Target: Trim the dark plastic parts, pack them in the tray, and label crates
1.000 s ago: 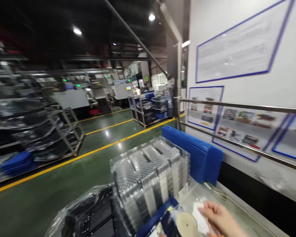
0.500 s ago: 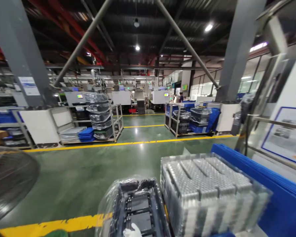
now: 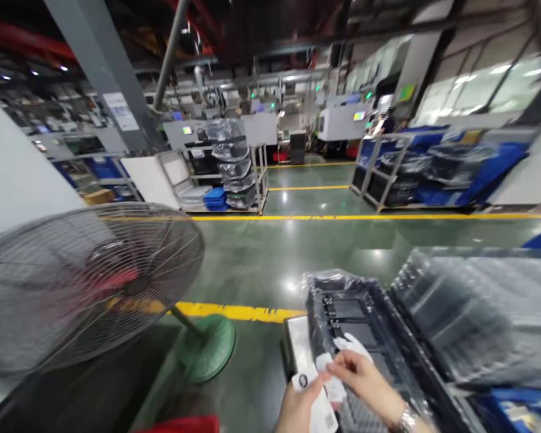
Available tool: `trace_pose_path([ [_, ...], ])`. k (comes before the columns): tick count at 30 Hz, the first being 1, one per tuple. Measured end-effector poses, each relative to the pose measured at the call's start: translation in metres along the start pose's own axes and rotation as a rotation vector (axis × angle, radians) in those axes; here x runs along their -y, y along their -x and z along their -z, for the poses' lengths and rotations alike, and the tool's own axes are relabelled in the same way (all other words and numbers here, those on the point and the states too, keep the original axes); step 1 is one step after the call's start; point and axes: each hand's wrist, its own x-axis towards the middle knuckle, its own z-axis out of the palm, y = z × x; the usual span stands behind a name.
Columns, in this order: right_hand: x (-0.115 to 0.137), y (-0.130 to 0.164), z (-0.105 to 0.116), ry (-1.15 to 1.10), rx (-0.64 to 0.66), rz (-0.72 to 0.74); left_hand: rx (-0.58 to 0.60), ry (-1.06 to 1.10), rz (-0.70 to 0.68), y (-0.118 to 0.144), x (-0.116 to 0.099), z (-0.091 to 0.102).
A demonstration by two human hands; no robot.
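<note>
No text, number or brand can be read anywhere here; the picture is too blurred. A white notice [image 3: 121,110] with a blue band is fixed to the grey pillar [image 3: 100,72], but its lines are only a smear. The small lit screens [image 3: 187,129] on the far machines show colour and no legible characters. The white strip of labels [image 3: 318,402] held between the left hand [image 3: 300,410] and the right hand [image 3: 365,382] bears a dark round mark, and no lettering on it can be made out.
</note>
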Motion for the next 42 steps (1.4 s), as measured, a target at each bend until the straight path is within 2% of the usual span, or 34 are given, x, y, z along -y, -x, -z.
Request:
trace_pose_path([
  [4, 0.026, -0.006, -0.02, 0.002, 0.073, -0.016, -0.032, -0.008, -0.09, 0.005, -0.022, 0.013],
  [8, 0.041, -0.015, -0.027, 0.036, 0.111, 0.026, -0.033, 0.009, -0.13, 0.012, -0.042, 0.011],
  [11, 0.044, -0.027, -0.03, 0.098, 0.119, 0.084, -0.051, 0.025, -0.111, 0.011, -0.056, 0.007],
  [17, 0.052, -0.042, -0.031, 0.409, 0.036, 0.189, -0.089, -0.024, -0.05, -0.008, -0.067, 0.006],
  [22, 0.083, -0.043, -0.042, 0.759, -0.005, 0.227, -0.015, 0.014, -0.072, -0.028, -0.077, 0.008],
  [26, 0.104, -0.062, -0.053, 0.864, 0.033, 0.226, -0.032, 0.014, -0.026, -0.055, -0.097, 0.011],
  [30, 0.11, -0.102, -0.05, 0.787, 0.0, 0.179, 0.019, -0.021, 0.023, -0.092, -0.127, 0.015],
  [35, 0.105, -0.165, -0.037, 0.501, -0.14, 0.081, 0.067, -0.085, 0.111, -0.136, -0.174, 0.009],
  [38, 0.103, -0.2, -0.032, 0.311, -0.155, 0.058, 0.038, -0.069, 0.157, -0.16, -0.195, 0.0],
  [42, 0.101, -0.231, -0.025, 0.119, -0.166, 0.042, -0.012, -0.05, 0.192, -0.189, -0.212, -0.014],
])
